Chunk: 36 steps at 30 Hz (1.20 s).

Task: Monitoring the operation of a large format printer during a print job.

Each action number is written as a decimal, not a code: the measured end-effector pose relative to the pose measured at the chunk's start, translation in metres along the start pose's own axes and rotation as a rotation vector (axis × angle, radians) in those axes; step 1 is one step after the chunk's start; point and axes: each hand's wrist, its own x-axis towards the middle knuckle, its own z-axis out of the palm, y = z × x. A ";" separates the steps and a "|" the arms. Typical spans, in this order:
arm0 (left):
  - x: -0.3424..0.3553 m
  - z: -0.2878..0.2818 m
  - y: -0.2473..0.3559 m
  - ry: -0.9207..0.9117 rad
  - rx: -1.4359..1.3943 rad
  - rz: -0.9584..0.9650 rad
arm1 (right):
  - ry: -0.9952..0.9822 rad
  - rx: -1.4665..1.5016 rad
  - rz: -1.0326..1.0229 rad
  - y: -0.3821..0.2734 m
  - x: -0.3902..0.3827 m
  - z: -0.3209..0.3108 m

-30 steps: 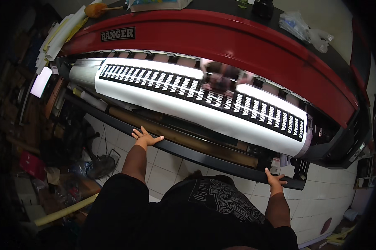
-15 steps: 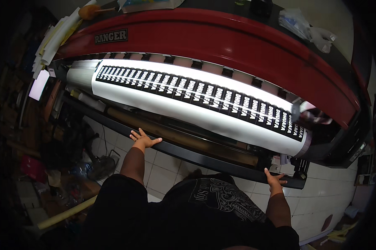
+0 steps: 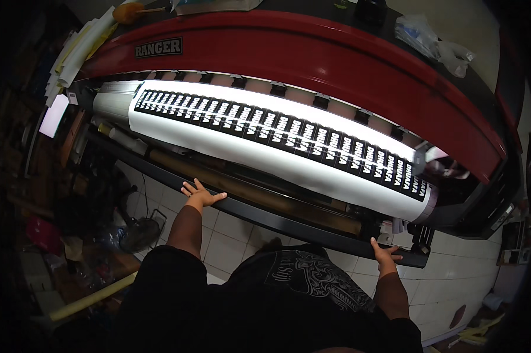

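Observation:
My left hand [image 3: 201,195] lies with spread fingers on the long dark bar [image 3: 289,225] along the front of a large-format printer. Farther right, my right hand [image 3: 385,256] rests near the bar's right end, thumb and fingers apart. Neither hand holds anything. Beyond the bar, a wide white sheet [image 3: 259,152] curves down over the printer's front, lit brightly. Across it runs a black printed band [image 3: 251,120] with repeated white lettering. The printer's red cover [image 3: 312,53] arches above. Between sheet and bar sits a brownish roller [image 3: 248,190].
Paper rolls [image 3: 86,47] lean at the printer's left end, near a lit screen [image 3: 54,116]. Plastic bags [image 3: 433,44] lie on top at right. A dark fan [image 3: 143,233] and a yellow tube [image 3: 95,296] are on the lower left. The floor is white tile [image 3: 448,276].
Both hands stay on the bar in the same places. The view has shifted very slightly, and the surroundings look a little darker.

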 end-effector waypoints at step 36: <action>0.004 -0.002 0.003 -0.032 0.106 -0.056 | -0.120 0.049 0.008 -0.010 -0.033 -0.030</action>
